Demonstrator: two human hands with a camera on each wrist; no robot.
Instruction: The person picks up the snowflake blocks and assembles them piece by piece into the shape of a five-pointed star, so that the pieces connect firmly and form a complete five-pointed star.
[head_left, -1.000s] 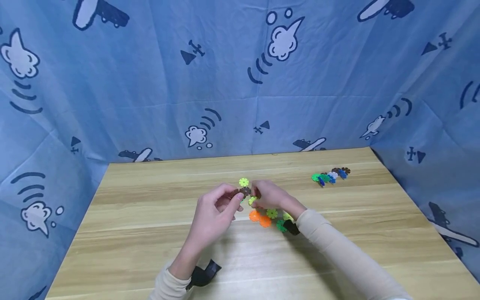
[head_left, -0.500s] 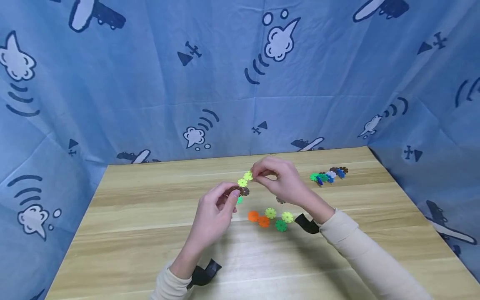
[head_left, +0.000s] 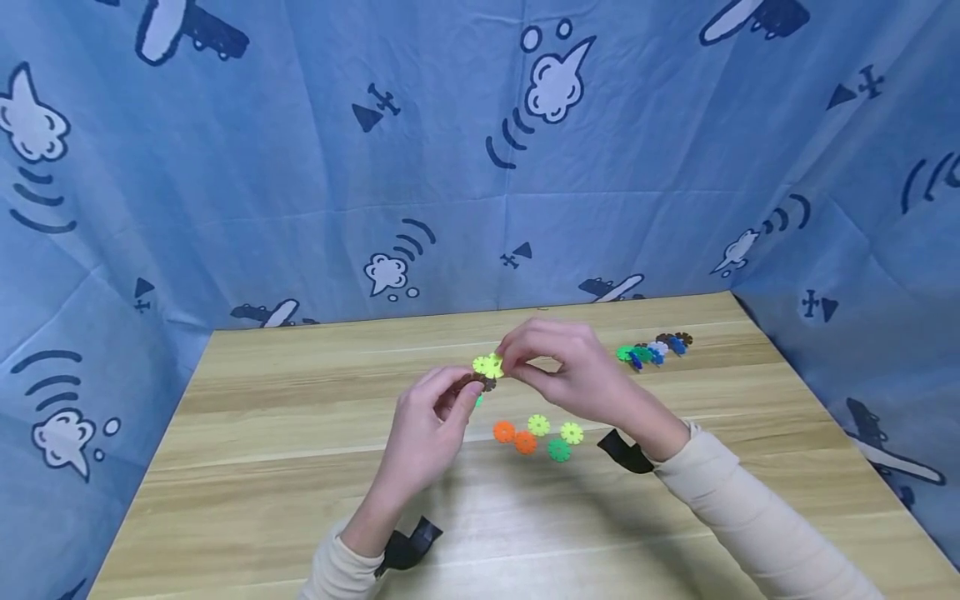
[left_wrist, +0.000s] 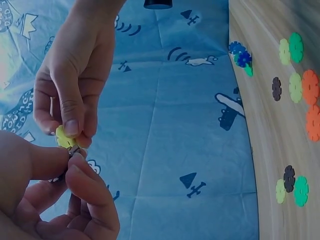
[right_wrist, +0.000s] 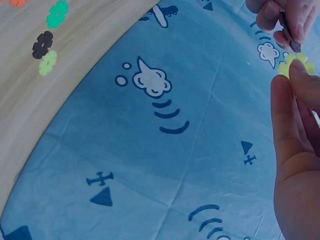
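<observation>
My left hand [head_left: 427, 425] pinches a dark brown notched flower disc [right_wrist: 286, 32] between thumb and fingers, edge-on in the right wrist view. My right hand [head_left: 573, 371] pinches a yellow flower disc [right_wrist: 287, 65] by its edge. The two discs meet at their rims, raised above the table; fingertips cover much of both. Below them on the table lie another yellow disc [left_wrist: 281, 191], a dark brown disc [left_wrist: 289, 178] and a green disc [left_wrist: 301, 191].
Two orange discs [head_left: 525, 442], two yellow-green discs [head_left: 538, 425] and a green disc [head_left: 558, 450] lie on the wooden table [head_left: 300, 500] before the hands. At back right sits a joined cluster of green, blue, white and brown discs [head_left: 652, 351]. A blue printed curtain [head_left: 450, 167] stands behind.
My right hand has lifted the yellow disc off the table, then brought it down and left against the brown disc. The left hand has stayed nearly still.
</observation>
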